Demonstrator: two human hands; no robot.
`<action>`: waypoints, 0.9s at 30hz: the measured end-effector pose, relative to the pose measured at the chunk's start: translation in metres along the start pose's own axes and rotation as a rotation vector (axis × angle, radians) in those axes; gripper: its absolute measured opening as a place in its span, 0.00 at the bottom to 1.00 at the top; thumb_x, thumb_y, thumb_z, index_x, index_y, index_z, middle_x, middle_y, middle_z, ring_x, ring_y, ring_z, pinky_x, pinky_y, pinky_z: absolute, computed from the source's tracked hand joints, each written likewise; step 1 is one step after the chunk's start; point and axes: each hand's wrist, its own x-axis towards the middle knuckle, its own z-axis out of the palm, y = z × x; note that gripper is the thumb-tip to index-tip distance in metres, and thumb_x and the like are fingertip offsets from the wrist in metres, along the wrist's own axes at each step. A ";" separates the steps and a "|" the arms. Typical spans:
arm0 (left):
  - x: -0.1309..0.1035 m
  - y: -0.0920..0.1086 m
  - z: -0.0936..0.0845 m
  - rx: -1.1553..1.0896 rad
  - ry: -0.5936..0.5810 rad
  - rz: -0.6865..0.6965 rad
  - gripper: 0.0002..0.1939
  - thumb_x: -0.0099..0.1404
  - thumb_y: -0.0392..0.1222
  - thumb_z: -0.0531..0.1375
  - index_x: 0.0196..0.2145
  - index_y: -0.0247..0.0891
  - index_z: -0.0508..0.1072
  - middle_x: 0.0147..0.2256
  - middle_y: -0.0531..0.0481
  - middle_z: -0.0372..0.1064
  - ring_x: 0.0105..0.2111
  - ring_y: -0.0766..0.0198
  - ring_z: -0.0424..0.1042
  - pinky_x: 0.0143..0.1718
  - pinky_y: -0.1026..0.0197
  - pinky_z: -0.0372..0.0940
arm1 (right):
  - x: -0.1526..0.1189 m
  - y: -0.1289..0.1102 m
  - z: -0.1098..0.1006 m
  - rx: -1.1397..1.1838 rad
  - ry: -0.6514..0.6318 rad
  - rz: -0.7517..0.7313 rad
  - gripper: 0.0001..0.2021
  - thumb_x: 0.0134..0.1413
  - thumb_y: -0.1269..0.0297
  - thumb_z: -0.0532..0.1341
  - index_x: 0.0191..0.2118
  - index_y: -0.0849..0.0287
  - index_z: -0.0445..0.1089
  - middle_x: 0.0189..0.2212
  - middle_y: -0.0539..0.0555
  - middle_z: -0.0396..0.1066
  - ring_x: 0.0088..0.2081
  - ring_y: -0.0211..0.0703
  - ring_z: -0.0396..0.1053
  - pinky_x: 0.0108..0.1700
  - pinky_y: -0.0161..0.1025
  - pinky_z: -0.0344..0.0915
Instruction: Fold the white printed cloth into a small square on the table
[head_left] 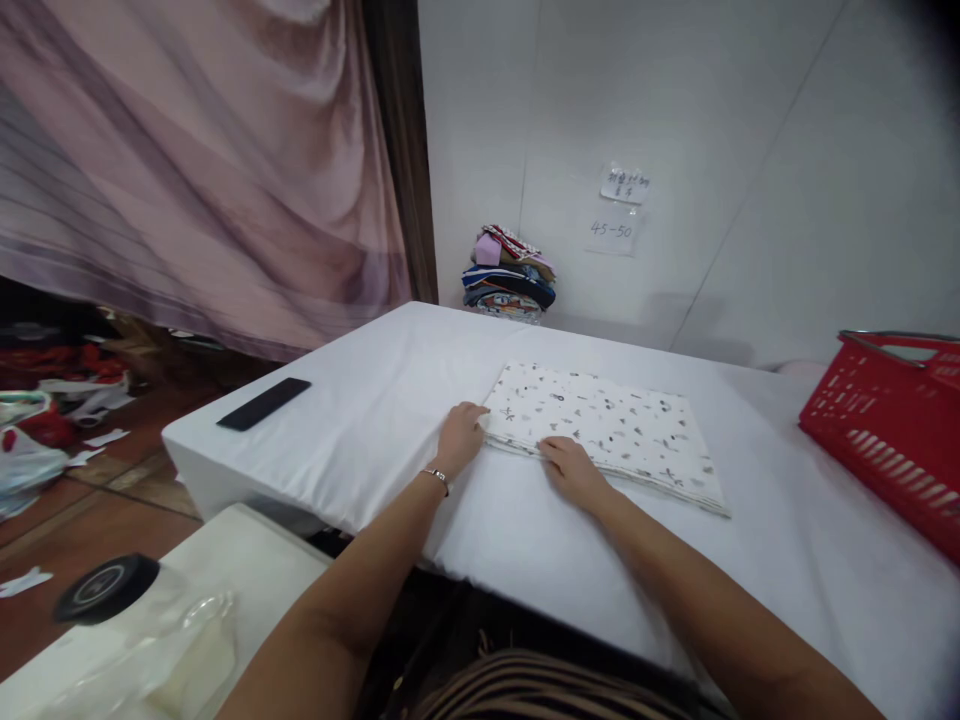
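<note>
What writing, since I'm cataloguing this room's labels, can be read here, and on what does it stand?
"45-50": handwritten on the lower paper on the wall.
Upper paper, just above it: handwritten characters, too blurred to read with certainty.
Black lid at lower left: a pale mark, too blurred to read.

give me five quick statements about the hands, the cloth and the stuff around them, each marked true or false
1. The left hand touches the patterned cloth. True.
2. The right hand is raised well above the cloth. False: it is at the cloth's front edge.
3. The bracelet is on the right wrist. False: it is on the left.
4. The red basket is right of the cloth. True.
5. The dark flat object lies on the cloth. False: it lies left of it.
</note>
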 end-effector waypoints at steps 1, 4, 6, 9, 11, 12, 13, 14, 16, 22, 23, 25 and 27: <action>-0.001 0.002 0.000 0.035 -0.017 0.108 0.21 0.55 0.27 0.50 0.43 0.39 0.74 0.46 0.47 0.68 0.48 0.58 0.64 0.49 0.58 0.57 | -0.002 0.001 -0.003 0.017 0.011 0.013 0.17 0.56 0.73 0.51 0.49 0.60 0.68 0.49 0.58 0.67 0.50 0.45 0.62 0.52 0.42 0.57; -0.003 0.007 0.000 0.123 -0.114 0.385 0.22 0.53 0.24 0.50 0.40 0.40 0.74 0.45 0.48 0.70 0.49 0.58 0.62 0.51 0.54 0.55 | -0.010 0.006 -0.017 -0.015 0.062 0.071 0.15 0.58 0.72 0.50 0.46 0.58 0.70 0.47 0.57 0.68 0.49 0.45 0.62 0.51 0.42 0.58; -0.004 0.009 0.000 0.158 -0.176 0.522 0.21 0.54 0.25 0.51 0.42 0.41 0.73 0.44 0.48 0.70 0.48 0.58 0.63 0.50 0.53 0.54 | -0.017 0.010 -0.025 -0.095 0.042 0.081 0.13 0.58 0.71 0.51 0.43 0.58 0.71 0.45 0.57 0.69 0.47 0.46 0.62 0.50 0.42 0.58; -0.003 0.009 -0.001 0.209 -0.228 0.596 0.19 0.57 0.28 0.52 0.43 0.41 0.72 0.43 0.48 0.70 0.46 0.60 0.65 0.49 0.54 0.55 | -0.025 0.017 -0.033 -0.203 -0.029 0.083 0.12 0.59 0.70 0.51 0.41 0.59 0.71 0.43 0.57 0.69 0.46 0.46 0.63 0.48 0.42 0.58; -0.001 0.009 -0.001 0.248 -0.254 0.604 0.17 0.59 0.29 0.51 0.43 0.41 0.72 0.43 0.48 0.70 0.45 0.60 0.66 0.47 0.55 0.57 | -0.028 0.020 -0.034 -0.249 -0.072 0.095 0.13 0.61 0.70 0.50 0.43 0.59 0.71 0.43 0.58 0.69 0.45 0.46 0.63 0.47 0.41 0.58; 0.001 0.009 -0.002 0.270 -0.270 0.608 0.16 0.60 0.30 0.51 0.43 0.41 0.72 0.42 0.47 0.70 0.45 0.60 0.66 0.46 0.56 0.57 | -0.027 0.020 -0.034 -0.268 -0.095 0.095 0.13 0.61 0.70 0.50 0.43 0.60 0.71 0.42 0.58 0.69 0.45 0.46 0.63 0.46 0.40 0.58; 0.002 0.009 -0.003 0.294 -0.288 0.613 0.15 0.61 0.30 0.51 0.43 0.40 0.72 0.42 0.47 0.69 0.44 0.60 0.66 0.45 0.56 0.58 | -0.027 0.021 -0.034 -0.287 -0.115 0.090 0.13 0.61 0.70 0.50 0.43 0.60 0.71 0.42 0.58 0.69 0.44 0.46 0.63 0.46 0.40 0.58; 0.003 0.009 -0.004 0.319 -0.303 0.620 0.15 0.62 0.31 0.50 0.42 0.40 0.71 0.42 0.47 0.69 0.44 0.60 0.66 0.44 0.56 0.58 | -0.025 0.020 -0.035 -0.307 -0.135 0.081 0.13 0.62 0.70 0.49 0.43 0.60 0.71 0.41 0.58 0.70 0.43 0.46 0.64 0.45 0.40 0.58; 0.005 0.011 -0.006 0.374 -0.321 0.642 0.14 0.63 0.31 0.50 0.42 0.39 0.71 0.41 0.46 0.69 0.42 0.60 0.66 0.42 0.57 0.59 | -0.022 0.020 -0.035 -0.343 -0.172 0.063 0.13 0.61 0.71 0.49 0.42 0.61 0.71 0.40 0.58 0.69 0.42 0.46 0.63 0.44 0.40 0.58; 0.010 0.011 -0.004 0.505 -0.314 0.718 0.13 0.64 0.30 0.48 0.38 0.36 0.71 0.38 0.44 0.67 0.39 0.59 0.65 0.36 0.58 0.59 | -0.019 0.026 -0.036 -0.348 -0.219 0.072 0.15 0.58 0.76 0.51 0.48 0.62 0.69 0.45 0.59 0.68 0.46 0.46 0.63 0.45 0.38 0.58; 0.010 0.009 -0.003 0.509 -0.309 0.725 0.13 0.64 0.30 0.48 0.38 0.36 0.71 0.38 0.44 0.67 0.39 0.59 0.65 0.37 0.58 0.59 | -0.020 0.028 -0.036 -0.340 -0.214 0.070 0.16 0.58 0.75 0.51 0.49 0.61 0.68 0.46 0.59 0.68 0.46 0.46 0.63 0.46 0.38 0.58; 0.007 0.005 0.000 0.505 -0.291 0.734 0.13 0.65 0.30 0.48 0.39 0.36 0.71 0.38 0.45 0.67 0.39 0.60 0.65 0.39 0.58 0.60 | -0.022 0.030 -0.035 -0.330 -0.198 0.056 0.17 0.58 0.75 0.50 0.49 0.61 0.68 0.46 0.59 0.68 0.46 0.46 0.63 0.46 0.39 0.59; 0.002 0.001 0.002 0.492 -0.272 0.733 0.12 0.65 0.31 0.49 0.41 0.37 0.71 0.38 0.45 0.68 0.40 0.60 0.66 0.41 0.57 0.59 | -0.024 0.032 -0.033 -0.324 -0.182 0.034 0.17 0.58 0.76 0.50 0.49 0.62 0.69 0.46 0.60 0.69 0.46 0.46 0.63 0.47 0.39 0.59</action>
